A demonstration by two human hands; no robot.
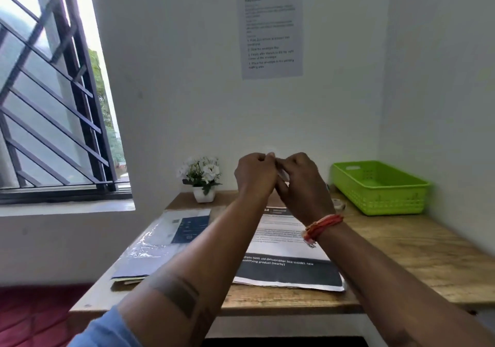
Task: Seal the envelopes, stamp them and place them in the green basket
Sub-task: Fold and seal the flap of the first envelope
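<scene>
Both hands, left hand and right hand, pinch something small and pale, likely tape, raised above the desk; it could stick to itself. Green basket sits far right

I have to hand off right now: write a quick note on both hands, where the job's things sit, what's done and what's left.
Left hand and right hand: raised together above the desk, fingers curled, pinching something small and clear between them; I cannot tell what.
Green basket: back right of the desk; nothing visible inside.
Printed sheets lie mid-desk, a clear plastic sleeve with dark paper to their left. No envelope is plainly recognisable.
Done: nothing shows as sealed, stamped or binned.
Left: seemingly all of it.
</scene>
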